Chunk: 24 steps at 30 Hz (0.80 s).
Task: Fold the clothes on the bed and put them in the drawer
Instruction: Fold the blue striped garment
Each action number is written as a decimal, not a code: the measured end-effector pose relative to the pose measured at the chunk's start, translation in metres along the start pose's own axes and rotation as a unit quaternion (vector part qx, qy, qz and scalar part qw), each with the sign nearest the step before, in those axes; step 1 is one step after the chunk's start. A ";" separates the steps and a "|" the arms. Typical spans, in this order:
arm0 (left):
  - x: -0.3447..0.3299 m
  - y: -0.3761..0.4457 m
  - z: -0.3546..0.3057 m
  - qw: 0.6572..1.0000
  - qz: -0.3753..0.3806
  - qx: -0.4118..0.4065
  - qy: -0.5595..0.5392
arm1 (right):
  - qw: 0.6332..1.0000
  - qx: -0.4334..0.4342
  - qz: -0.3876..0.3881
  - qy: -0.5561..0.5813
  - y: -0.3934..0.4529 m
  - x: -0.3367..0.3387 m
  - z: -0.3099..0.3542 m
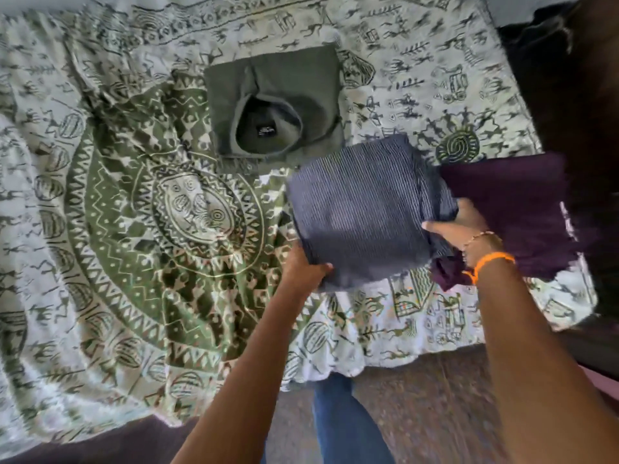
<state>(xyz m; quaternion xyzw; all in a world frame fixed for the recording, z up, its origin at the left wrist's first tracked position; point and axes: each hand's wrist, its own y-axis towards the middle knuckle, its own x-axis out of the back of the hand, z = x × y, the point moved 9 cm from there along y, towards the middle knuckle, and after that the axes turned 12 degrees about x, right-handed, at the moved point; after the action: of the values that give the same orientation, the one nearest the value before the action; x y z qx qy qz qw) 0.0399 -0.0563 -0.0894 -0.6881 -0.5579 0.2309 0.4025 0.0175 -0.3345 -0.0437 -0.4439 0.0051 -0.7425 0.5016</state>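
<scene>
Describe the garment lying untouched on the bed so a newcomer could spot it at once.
On the patterned bedspread, look beyond both hands, past the folded blue striped garment they hold. The folded olive-green garment lies there alone, its round neck opening and dark label facing up; the purple garment has neither.
</scene>
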 end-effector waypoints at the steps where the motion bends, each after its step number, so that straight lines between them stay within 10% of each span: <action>1: 0.008 0.000 -0.001 0.996 -0.075 -0.033 0.043 | 0.998 0.026 -0.043 -0.044 0.002 0.004 -0.001; 5: -0.002 -0.025 -0.032 0.895 -0.283 -0.228 0.261 | 0.943 0.234 -0.132 -0.197 -0.009 -0.007 0.029; 9: -0.066 0.000 -0.043 0.795 -0.209 -0.276 0.497 | 0.899 0.325 0.034 -0.292 -0.007 -0.078 0.027; 16: -0.088 0.044 -0.048 0.763 -0.167 -0.289 0.554 | 0.903 0.311 0.012 -0.295 0.023 -0.091 -0.007; 24: -0.086 0.048 -0.069 0.811 -0.110 -0.218 0.532 | 0.925 0.281 0.122 -0.224 0.039 -0.092 0.001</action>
<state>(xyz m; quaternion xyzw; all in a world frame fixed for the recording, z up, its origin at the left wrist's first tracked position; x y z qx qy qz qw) 0.0975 -0.1613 -0.1008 -0.7073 -0.3644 -0.3445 0.4983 0.0567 -0.2847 -0.1206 -0.4350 -0.2620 -0.5277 0.6809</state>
